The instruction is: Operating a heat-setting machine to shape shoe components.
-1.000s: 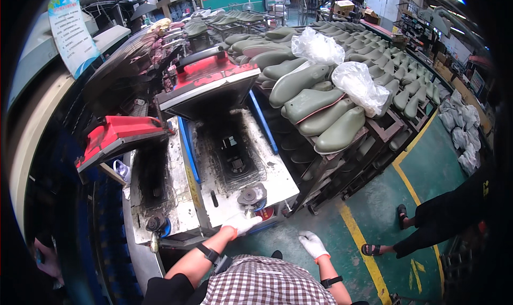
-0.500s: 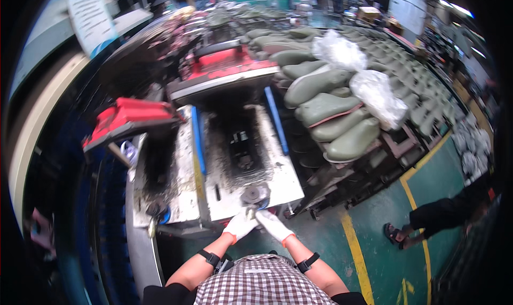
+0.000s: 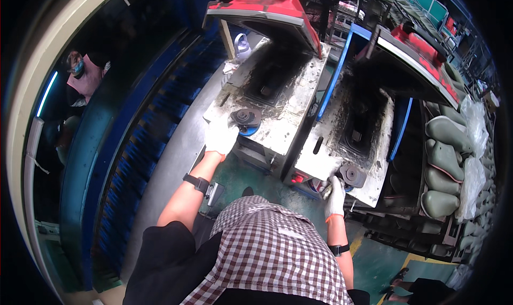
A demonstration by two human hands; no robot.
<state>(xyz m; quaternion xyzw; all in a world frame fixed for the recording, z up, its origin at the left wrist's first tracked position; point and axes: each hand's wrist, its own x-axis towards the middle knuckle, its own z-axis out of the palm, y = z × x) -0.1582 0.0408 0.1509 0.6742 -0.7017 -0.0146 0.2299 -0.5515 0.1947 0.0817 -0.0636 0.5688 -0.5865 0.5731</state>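
Note:
Two box-like machines with worn white tops and raised red lids stand before me. At the near corner of the left machine [image 3: 283, 118], my white-gloved left hand [image 3: 220, 135] is closed beside a dark round knob [image 3: 245, 117] on a blue base. The glove hides what its fingers hold. My right hand [image 3: 335, 199], also gloved, has its fingers curled at the front edge of the right machine [image 3: 320, 158]. It is just beside that machine's round knob [image 3: 351, 174], and I cannot make out what it grips. Dark recessed cavities show in both tops.
Green shoe lasts [image 3: 442, 160] and clear plastic bags [image 3: 473, 182] are stacked on a rack at right. A blue conveyor-like structure [image 3: 117, 171] runs along the left. Beyond it is a person in pink [image 3: 87, 78]; another person's legs [image 3: 409, 291] show at lower right.
My view has swung left. My hands, together at the right machine before, are now apart: the left has moved to the left machine, while the right stays by the right machine's knob.

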